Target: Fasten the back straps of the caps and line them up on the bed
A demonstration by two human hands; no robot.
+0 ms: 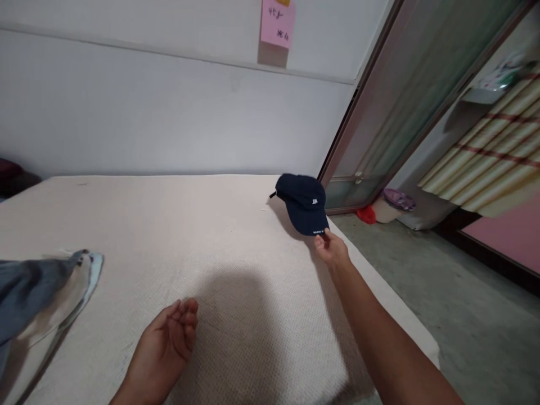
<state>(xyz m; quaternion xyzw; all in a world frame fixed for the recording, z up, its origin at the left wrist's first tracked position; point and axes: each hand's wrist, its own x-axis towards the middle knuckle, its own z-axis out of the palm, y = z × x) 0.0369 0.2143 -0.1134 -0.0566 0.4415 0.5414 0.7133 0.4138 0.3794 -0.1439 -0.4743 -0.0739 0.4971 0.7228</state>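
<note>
A dark navy cap (304, 201) with small white lettering lies on the cream-coloured bed surface (202, 236) near its far right edge. My right hand (332, 248) reaches out to it, fingers pinching the front of the brim. My left hand (171, 335) rests palm up on the bed close to me, fingers loosely curled and holding nothing. A grey-blue piece of clothing (40, 295) lies at the left edge of the bed, apart from both hands.
A white wall runs behind the bed with a pink note (277, 23) stuck on it. To the right are a glass sliding door (400, 107), a grey floor (442, 292), a purple-lidded container (396, 201) and striped bedding (493, 152).
</note>
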